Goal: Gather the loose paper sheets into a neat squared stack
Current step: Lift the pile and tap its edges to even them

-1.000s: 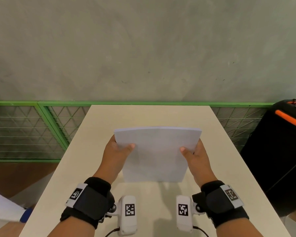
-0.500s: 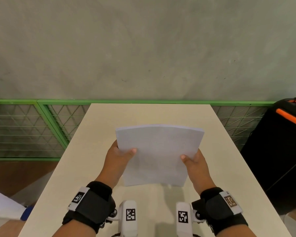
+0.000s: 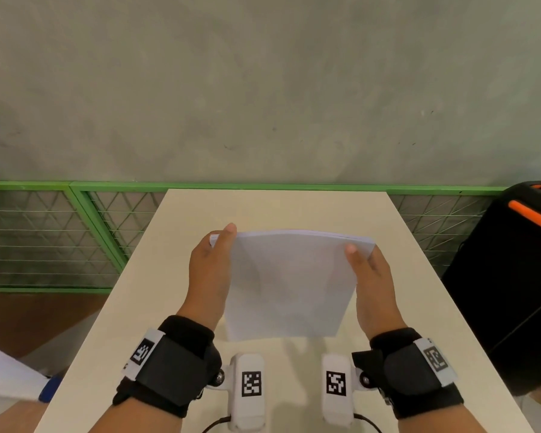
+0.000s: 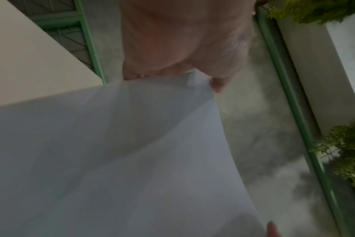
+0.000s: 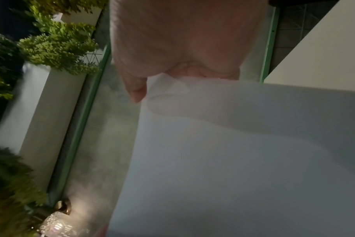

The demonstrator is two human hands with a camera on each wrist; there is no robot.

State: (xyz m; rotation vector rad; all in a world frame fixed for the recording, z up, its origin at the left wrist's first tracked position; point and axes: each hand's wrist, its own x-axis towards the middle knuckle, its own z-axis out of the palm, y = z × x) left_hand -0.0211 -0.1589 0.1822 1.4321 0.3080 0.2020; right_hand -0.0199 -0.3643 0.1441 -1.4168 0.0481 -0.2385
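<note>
A stack of white paper sheets [image 3: 291,285] stands nearly upright on its bottom edge on the beige table [image 3: 175,295]. Its top edge bows slightly. My left hand [image 3: 211,270] holds the stack's left side near the top corner, thumb up along the edge. My right hand [image 3: 369,276] grips the right side, thumb on the front face. In the left wrist view the paper [image 4: 116,160] fills the lower frame under my palm [image 4: 184,40]. The right wrist view shows the paper [image 5: 243,160] below my right palm [image 5: 182,36]. Fingers behind the sheets are hidden.
A green mesh fence [image 3: 44,239] runs behind and to the left of the table, before a grey concrete wall [image 3: 263,89]. A black case with an orange strip [image 3: 512,276] stands to the right. Planters with green plants [image 5: 57,44] appear in the wrist views.
Both hands have slid up the sides of the stack toward its top corners. The left thumb now lies along the left edge instead of on the front face.
</note>
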